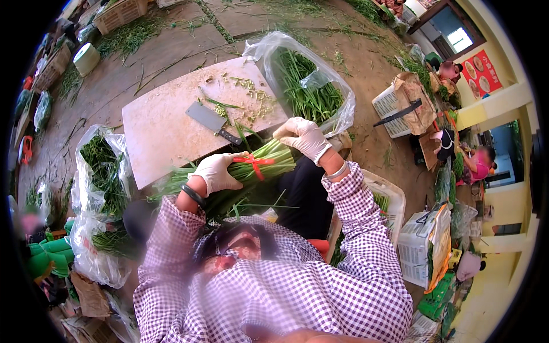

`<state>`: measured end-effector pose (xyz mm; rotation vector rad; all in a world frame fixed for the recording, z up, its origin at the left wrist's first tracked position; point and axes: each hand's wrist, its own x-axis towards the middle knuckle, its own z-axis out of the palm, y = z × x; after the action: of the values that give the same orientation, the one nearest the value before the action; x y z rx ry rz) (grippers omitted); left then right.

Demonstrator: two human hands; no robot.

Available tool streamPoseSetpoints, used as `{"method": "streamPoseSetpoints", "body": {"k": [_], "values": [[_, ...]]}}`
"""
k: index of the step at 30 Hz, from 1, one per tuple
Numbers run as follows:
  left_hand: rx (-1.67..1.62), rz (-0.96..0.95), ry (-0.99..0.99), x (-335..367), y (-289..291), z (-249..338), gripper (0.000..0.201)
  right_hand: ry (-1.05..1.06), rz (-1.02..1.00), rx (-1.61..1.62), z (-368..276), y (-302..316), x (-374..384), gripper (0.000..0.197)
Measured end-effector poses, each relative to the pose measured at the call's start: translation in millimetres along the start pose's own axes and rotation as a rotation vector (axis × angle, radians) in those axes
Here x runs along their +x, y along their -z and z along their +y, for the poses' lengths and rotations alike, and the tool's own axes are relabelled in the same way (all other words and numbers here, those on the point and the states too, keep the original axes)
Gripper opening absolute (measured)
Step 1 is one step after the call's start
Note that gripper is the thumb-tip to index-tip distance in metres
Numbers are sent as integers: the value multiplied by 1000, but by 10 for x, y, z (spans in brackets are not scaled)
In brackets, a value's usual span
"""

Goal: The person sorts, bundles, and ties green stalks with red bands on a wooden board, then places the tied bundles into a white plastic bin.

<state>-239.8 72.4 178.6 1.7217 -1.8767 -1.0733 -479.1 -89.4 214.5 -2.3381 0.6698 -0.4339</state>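
A bunch of garlic chives (273, 155), pale stem ends to the right, lies sideways in front of me, bound by a red tie (255, 163). My left hand (216, 173), in a white glove, is closed around it beside the tie. At the stem ends my gloved right hand (307, 139) has its fingers curled in a pinch on the stems; the fingertips are partly hidden. Just beyond, a cleaver (207, 116) with a dark handle lies flat on a pale cutting board (151, 128), among chopped stem bits (247, 87).
Clear plastic bags of green chives stand at the far right (309, 86) and left (100, 166) of the board. A white crate (394, 194) is by my right arm. More crates (414, 246) and people (477, 166) are at the right. Loose leaves litter the floor.
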Motion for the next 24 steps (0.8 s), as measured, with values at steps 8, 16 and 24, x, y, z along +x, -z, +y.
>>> {"method": "streamPoseSetpoints", "body": {"k": [8,16,24], "values": [[-117,-149,9,4,94,-134,81,232,-84,-69,13,24,44,13],[15,-80,-8,-6,81,-187,81,92,-31,267,141,-216,-19,10],[176,60,10,-32,-53,-162,80,-270,280,664,396,-828,-152,0]]}}
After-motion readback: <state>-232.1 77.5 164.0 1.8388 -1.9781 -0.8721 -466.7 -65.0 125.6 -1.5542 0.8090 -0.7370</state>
